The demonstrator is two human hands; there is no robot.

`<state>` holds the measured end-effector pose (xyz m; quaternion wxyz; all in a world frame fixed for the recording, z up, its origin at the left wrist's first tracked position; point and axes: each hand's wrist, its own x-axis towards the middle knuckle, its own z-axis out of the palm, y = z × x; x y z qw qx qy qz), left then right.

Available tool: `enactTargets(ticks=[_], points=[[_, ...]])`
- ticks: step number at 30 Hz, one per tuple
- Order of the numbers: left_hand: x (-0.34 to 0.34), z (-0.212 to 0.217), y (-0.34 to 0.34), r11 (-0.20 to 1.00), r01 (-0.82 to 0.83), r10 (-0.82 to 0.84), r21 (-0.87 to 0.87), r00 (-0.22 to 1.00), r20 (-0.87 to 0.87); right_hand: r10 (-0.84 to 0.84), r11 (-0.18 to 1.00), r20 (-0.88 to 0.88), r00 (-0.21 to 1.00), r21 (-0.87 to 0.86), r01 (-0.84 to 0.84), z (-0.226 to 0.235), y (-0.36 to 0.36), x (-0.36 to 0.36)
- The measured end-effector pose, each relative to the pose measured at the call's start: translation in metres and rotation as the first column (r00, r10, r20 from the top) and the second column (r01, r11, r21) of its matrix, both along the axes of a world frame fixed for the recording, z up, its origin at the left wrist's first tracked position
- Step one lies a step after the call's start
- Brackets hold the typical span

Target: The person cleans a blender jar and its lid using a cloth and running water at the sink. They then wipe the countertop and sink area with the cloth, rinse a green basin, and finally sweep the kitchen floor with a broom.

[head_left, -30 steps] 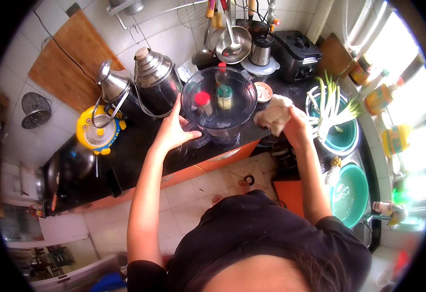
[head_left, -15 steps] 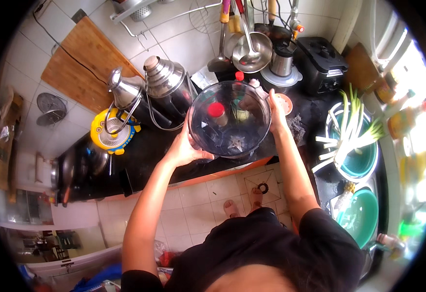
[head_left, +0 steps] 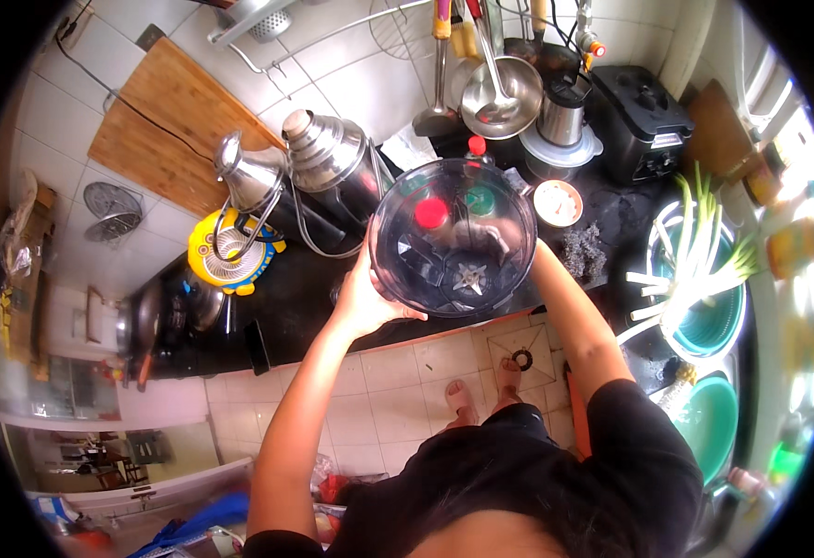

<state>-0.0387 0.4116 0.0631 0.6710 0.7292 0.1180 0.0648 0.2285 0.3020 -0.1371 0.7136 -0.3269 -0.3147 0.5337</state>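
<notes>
A clear, dark-tinted food processor bowl (head_left: 407, 270) with a star-shaped metal blade (head_left: 469, 278) at its bottom is held over the front of the black counter. My left hand (head_left: 367, 302) grips the bowl's left side, thumb stretched along the lower edge. My right hand (head_left: 493, 240) shows dimly through the bowl's right side. Whether its fingers hold anything is hidden. Red-capped (head_left: 431, 213) and green-capped containers appear through the bowl. A small dish with pale pieces (head_left: 557, 203) stands just right of it.
Two metal flasks (head_left: 328, 153) and a yellow fan (head_left: 230, 253) stand left on the black counter (head_left: 309, 302). Ladle, pot and black appliance (head_left: 644, 121) are at the back. Scallions (head_left: 681, 260) lie over a green basket at right, near a green basin (head_left: 707, 423).
My right hand has moved from the bowl's right rim to where it shows only through the bowl. My left hand keeps its grip. The whole view has shifted slightly.
</notes>
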Motion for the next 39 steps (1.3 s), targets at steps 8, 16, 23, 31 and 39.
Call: enactTargets(ticks=[8, 16, 23, 31, 39], points=[[0.015, -0.023, -0.017, 0.992, 0.003, -0.014, 0.125, 0.996, 0.093, -0.417, 0.909, -0.250, 0.874, -0.094, 0.407, 0.147, -0.105, -0.031], [0.017, -0.015, -0.030, 0.980, 0.018, -0.008, 0.199, 0.999, -0.052, -0.772, 0.569, -0.073, 0.631, -0.522, 0.635, 0.068, -0.094, -0.115], [0.020, -0.011, -0.032, 0.967, 0.016, 0.024, 0.256, 0.988, -0.152, -0.787, 0.612, -0.312, 0.532, -0.291, 0.735, 0.107, -0.091, -0.111], [0.024, -0.020, -0.044, 0.963, 0.003, 0.043, 0.270, 0.986, -0.163, -0.913, 0.024, 0.403, -0.066, 0.214, 0.977, 0.156, -0.079, -0.178], [0.021, -0.017, -0.051, 0.971, 0.067, -0.003, 0.229, 0.964, -0.266, -0.785, 0.085, 0.579, -0.217, 0.449, 0.889, 0.081, -0.048, -0.237]])
